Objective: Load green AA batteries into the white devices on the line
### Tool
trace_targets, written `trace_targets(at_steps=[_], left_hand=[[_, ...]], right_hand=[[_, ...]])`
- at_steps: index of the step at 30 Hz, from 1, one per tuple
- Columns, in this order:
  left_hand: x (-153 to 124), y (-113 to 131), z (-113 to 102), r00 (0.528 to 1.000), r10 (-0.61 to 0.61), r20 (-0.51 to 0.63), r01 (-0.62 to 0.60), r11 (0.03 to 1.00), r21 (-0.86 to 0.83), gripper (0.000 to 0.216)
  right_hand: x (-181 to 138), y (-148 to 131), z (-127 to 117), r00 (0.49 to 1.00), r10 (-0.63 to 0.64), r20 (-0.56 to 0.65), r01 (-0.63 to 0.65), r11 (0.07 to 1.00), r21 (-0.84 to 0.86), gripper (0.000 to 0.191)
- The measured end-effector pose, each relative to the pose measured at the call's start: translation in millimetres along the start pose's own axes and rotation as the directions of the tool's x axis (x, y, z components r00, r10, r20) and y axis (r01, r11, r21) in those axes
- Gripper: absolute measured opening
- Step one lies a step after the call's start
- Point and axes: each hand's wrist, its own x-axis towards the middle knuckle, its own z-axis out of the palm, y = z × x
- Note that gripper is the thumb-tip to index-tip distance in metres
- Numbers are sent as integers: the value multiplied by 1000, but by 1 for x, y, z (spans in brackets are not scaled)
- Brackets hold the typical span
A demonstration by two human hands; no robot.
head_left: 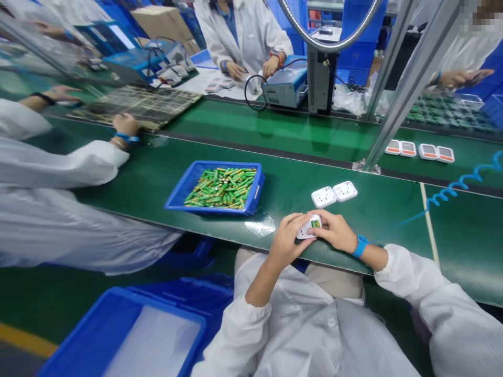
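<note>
Between my two hands is a small white electronic device [304, 232], held just above the near edge of the green bench. Green batteries [315, 223] show in its open compartment. My left hand [288, 235] wraps round its left side. My right hand [335, 230], with a blue wrist strap [360, 246], grips the right side, its thumb by the batteries. Two more white devices [324, 197] lie back side up just beyond my hands. To the left stands a blue tray [172, 202] heaped with green and gold batteries [222, 188]. A clear plastic bag [260, 225] lies between tray and hands.
A metal post [393, 104] rises from the bench, with pairs of white devices [436, 153] behind it. A coiled blue cord [451, 191] hangs at right. A co-worker's arm [90, 162] reaches in at left. A blue crate [118, 314] stands below.
</note>
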Motion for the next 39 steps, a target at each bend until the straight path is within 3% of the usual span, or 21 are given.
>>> trace_targets(at_steps=[3,7,12,18,24,26,29,31,32,35,36,37,39], left_hand=[[0,0,0,998,42,-56,-42,999,7,66],[1,1,0,995,95,-21,-96,995,-24,66],[3,2,0,993,114,8,-112,990,-87,68],[5,2,-2,987,145,73,-132,977,-165,74],[5,1,-2,982,172,73,-154,966,-205,77],[8,2,-3,982,168,87,-145,964,-225,82],[10,2,-5,992,113,61,-96,969,-226,80],[11,3,-6,998,59,24,-52,975,-218,72],[11,3,-5,999,37,10,-34,975,-218,68],[11,3,-3,1000,-1,2,1,973,-233,62],[12,3,-3,1000,-11,8,12,971,-237,61],[12,3,-2,1000,-19,16,22,971,-240,60],[12,4,-2,999,-27,33,34,970,-242,58]], right_hand=[[1,-3,-9,997,-19,75,12,996,93,49],[-5,-4,-14,987,-19,161,-23,967,255,56],[-19,-8,-1,993,117,34,-122,950,288,52],[-35,-16,-1,981,171,91,-193,917,348,58],[-37,-12,19,976,199,-91,-164,939,302,54],[-40,-8,14,965,228,-130,-182,939,291,50],[-62,0,-25,907,230,-354,-165,965,205,53],[-90,7,-72,788,147,-598,-173,985,14,56],[-106,12,-98,698,65,-713,-223,966,-130,58],[-159,32,-177,462,-141,-876,-523,754,-398,62],[-175,41,-199,419,-164,-893,-605,683,-409,62],[-188,50,-219,391,-182,-902,-666,621,-414,61],[-210,68,-249,402,-204,-893,-727,522,-446,59]])
